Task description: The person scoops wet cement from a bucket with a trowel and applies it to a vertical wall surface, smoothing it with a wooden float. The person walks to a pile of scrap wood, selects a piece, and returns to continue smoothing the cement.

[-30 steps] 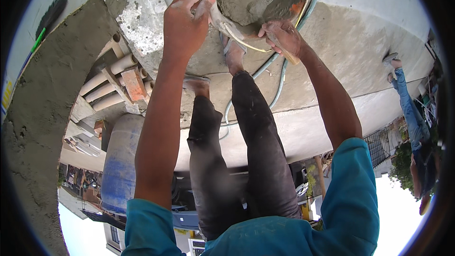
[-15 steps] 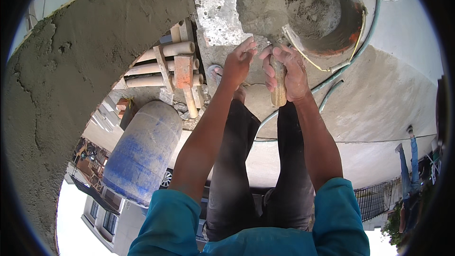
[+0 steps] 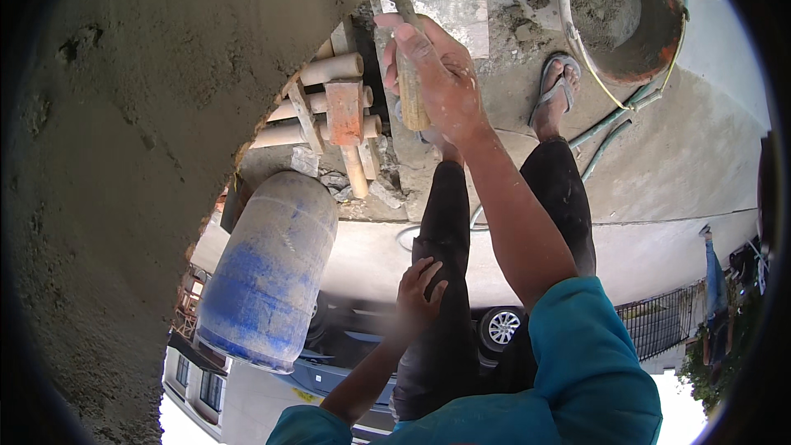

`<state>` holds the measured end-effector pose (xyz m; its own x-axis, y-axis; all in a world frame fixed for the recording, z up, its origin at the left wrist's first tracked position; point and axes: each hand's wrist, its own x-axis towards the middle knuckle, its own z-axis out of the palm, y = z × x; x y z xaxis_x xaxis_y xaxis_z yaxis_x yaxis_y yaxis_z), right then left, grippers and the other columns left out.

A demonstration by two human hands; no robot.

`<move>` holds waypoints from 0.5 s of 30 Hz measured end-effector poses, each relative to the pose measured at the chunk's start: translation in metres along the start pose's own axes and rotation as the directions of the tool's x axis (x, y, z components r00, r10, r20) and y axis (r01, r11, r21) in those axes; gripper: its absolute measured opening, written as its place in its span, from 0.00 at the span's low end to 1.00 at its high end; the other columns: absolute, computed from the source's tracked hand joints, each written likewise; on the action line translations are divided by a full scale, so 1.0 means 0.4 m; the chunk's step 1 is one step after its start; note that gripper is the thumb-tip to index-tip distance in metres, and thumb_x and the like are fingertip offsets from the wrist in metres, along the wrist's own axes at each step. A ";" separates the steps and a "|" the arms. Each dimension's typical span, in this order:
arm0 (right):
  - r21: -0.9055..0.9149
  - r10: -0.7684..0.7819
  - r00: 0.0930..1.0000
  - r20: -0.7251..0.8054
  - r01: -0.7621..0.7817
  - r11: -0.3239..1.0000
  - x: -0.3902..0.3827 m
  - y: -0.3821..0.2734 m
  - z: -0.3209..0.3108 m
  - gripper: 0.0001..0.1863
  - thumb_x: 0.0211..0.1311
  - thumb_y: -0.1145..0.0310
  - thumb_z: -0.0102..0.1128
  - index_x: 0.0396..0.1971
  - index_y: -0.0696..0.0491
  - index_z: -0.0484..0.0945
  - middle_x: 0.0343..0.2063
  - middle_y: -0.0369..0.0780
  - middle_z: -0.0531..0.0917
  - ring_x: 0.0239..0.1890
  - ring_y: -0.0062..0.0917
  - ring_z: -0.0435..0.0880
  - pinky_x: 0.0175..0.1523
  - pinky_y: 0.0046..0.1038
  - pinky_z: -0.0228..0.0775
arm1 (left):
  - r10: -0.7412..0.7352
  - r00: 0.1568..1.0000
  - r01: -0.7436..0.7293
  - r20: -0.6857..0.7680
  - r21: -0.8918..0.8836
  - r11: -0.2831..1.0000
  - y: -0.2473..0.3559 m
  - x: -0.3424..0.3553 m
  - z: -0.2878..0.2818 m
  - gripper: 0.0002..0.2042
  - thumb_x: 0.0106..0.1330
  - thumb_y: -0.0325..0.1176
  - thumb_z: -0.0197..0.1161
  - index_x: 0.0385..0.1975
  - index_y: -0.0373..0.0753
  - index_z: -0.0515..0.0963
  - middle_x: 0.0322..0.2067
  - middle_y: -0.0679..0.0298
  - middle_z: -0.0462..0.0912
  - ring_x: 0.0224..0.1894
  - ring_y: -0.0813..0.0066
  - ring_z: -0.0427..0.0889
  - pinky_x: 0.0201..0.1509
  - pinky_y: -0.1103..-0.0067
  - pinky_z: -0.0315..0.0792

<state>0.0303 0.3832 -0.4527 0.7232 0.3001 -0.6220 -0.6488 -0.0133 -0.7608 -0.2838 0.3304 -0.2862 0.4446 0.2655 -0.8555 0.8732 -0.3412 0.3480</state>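
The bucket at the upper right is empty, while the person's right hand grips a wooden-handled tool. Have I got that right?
Not quite: the bucket is not empty. The head view shows a grey, mortar-like mix inside it. The rest holds: it is at the upper right, and the right hand grips a wooden-handled tool.

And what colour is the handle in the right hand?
The handle in the right hand is yellowish brown. It shows best in the head view.

Right hand point(image 3: 445, 82) around wooden-handled tool point(image 3: 414, 107), left hand point(image 3: 418, 298) near leg point(image 3: 445, 227), blue barrel point(image 3: 268, 268), mortar bucket point(image 3: 566, 12)
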 end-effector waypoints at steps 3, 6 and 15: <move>0.053 0.208 0.972 -0.114 -0.203 0.978 0.065 0.097 -0.082 0.24 0.75 0.47 0.45 0.46 0.54 0.77 0.22 0.33 0.73 0.16 0.17 0.70 0.21 0.22 0.63 | 0.002 0.999 0.001 -0.053 0.055 0.999 0.016 0.053 -0.007 0.17 0.63 0.34 0.65 0.52 0.43 0.80 0.54 0.59 0.78 0.57 0.56 0.76 0.62 0.63 0.68; 0.025 0.474 0.878 -0.065 -0.474 0.880 0.149 0.178 -0.093 0.22 0.73 0.47 0.47 0.44 0.53 0.77 0.22 0.35 0.75 0.18 0.21 0.72 0.24 0.26 0.66 | 0.022 1.000 -0.020 -0.012 0.155 0.988 -0.013 0.063 -0.012 0.16 0.61 0.32 0.64 0.50 0.44 0.80 0.53 0.60 0.78 0.55 0.57 0.76 0.60 0.63 0.68; -0.378 0.089 0.992 -0.094 -0.118 0.918 0.296 0.245 0.032 0.21 0.69 0.52 0.50 0.38 0.57 0.77 0.34 0.56 0.82 0.41 0.58 0.79 0.45 0.47 0.72 | -0.055 0.998 0.055 -0.009 0.201 0.978 0.022 0.101 -0.038 0.16 0.60 0.31 0.63 0.50 0.48 0.82 0.54 0.65 0.77 0.57 0.61 0.74 0.62 0.64 0.66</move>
<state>0.0493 0.4295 -0.5986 0.6817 0.2064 -0.7019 -0.5917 -0.4087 -0.6949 -0.2552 0.3519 -0.3118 0.3979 0.2916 -0.8699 0.8386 -0.5002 0.2159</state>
